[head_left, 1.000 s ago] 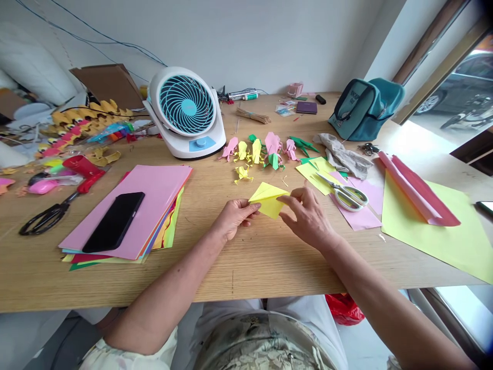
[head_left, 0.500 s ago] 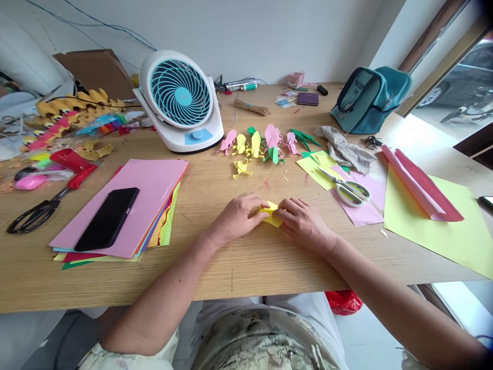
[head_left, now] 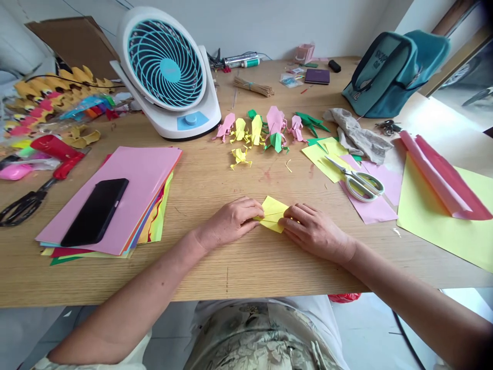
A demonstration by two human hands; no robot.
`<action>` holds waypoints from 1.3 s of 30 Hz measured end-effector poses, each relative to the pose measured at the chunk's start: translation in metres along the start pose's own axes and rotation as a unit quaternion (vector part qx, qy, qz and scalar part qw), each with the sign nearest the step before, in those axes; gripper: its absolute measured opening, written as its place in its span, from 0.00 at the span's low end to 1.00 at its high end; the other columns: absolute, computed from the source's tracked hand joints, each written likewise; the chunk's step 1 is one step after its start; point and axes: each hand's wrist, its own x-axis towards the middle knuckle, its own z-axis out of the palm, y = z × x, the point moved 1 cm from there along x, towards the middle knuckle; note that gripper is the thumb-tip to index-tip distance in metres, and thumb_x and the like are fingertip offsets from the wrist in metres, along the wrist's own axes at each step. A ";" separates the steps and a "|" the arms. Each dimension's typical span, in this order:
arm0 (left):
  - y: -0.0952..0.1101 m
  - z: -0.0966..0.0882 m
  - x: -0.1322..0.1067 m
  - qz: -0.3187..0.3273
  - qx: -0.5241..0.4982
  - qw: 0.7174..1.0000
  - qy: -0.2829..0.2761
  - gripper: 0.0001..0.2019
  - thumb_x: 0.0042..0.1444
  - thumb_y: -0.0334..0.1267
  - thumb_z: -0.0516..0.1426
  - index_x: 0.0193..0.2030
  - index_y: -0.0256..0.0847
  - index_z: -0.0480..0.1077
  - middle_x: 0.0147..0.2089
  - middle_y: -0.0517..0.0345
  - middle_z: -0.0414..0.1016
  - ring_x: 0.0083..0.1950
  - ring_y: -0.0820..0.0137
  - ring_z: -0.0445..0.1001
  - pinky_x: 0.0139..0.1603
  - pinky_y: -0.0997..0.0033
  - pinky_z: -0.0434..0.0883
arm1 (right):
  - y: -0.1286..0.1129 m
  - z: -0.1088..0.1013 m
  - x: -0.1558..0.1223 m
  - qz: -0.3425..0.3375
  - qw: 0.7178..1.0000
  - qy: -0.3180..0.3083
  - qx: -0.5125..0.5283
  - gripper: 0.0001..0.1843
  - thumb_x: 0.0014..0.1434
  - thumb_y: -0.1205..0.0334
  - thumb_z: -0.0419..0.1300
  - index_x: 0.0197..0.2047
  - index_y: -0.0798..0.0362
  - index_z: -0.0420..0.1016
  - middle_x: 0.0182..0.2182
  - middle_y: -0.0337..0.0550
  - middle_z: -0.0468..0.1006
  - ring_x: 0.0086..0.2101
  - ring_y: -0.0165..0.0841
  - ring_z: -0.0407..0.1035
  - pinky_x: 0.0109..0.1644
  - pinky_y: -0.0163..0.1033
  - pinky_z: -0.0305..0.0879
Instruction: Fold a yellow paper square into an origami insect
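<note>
A small folded piece of yellow paper (head_left: pixel 272 209), creased across its middle, lies between my hands near the front of the wooden table. My left hand (head_left: pixel 239 220) pinches its left corner between thumb and fingers. On the other side, my right hand (head_left: pixel 313 229) has curled fingers closed on the right corner. Beyond them stands a group of folded paper frogs, among them a pink one (head_left: pixel 276 120), a yellow one (head_left: pixel 256 130) and a green one (head_left: pixel 276 142). The fingertips hide both held corners of the yellow paper.
To the left, a black phone (head_left: pixel 96 210) rests on stacked coloured paper (head_left: pixel 146 164); a fan (head_left: pixel 169 72) stands behind. At right are scissors (head_left: pixel 362 184), a grey cloth (head_left: pixel 362 136), yellow sheets (head_left: pixel 435 205), a rolled pink sheet (head_left: pixel 439 177) and a teal bag (head_left: pixel 393 74).
My hands have moved apart, and more of the yellow paper shows between them, now lying flatter with its crease visible. The camera view has shifted closer to the table.
</note>
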 end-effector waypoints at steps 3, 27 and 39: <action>-0.001 0.000 0.000 0.008 0.010 1.000 -0.009 0.08 0.64 0.30 0.56 0.49 0.39 0.72 0.49 0.51 0.76 0.52 0.66 0.73 0.54 0.65 0.70 | -0.001 0.000 -0.001 -0.006 1.000 0.006 0.005 0.10 0.68 0.69 0.52 0.38 0.56 0.74 0.36 0.48 0.74 0.33 0.35 0.62 0.38 0.40 0.57; -0.004 0.002 0.001 -0.021 0.026 0.999 0.008 0.06 0.67 0.33 0.54 0.40 0.38 0.72 0.40 0.53 0.73 0.44 0.68 0.70 0.48 0.68 0.68 | -0.003 -0.002 0.006 0.171 0.969 -0.019 0.180 0.09 0.66 0.63 0.55 0.32 0.52 0.69 0.32 0.46 0.72 0.33 0.35 0.63 0.38 0.41 0.61; -0.006 0.002 0.002 -0.081 0.002 0.997 0.003 0.06 0.66 0.35 0.56 0.38 0.39 0.72 0.38 0.55 0.70 0.42 0.68 0.68 0.46 0.68 0.66 | -0.003 0.001 0.007 0.249 0.947 -0.028 0.202 0.07 0.63 0.65 0.59 0.32 0.52 0.68 0.33 0.43 0.70 0.30 0.31 0.65 0.34 0.37 0.59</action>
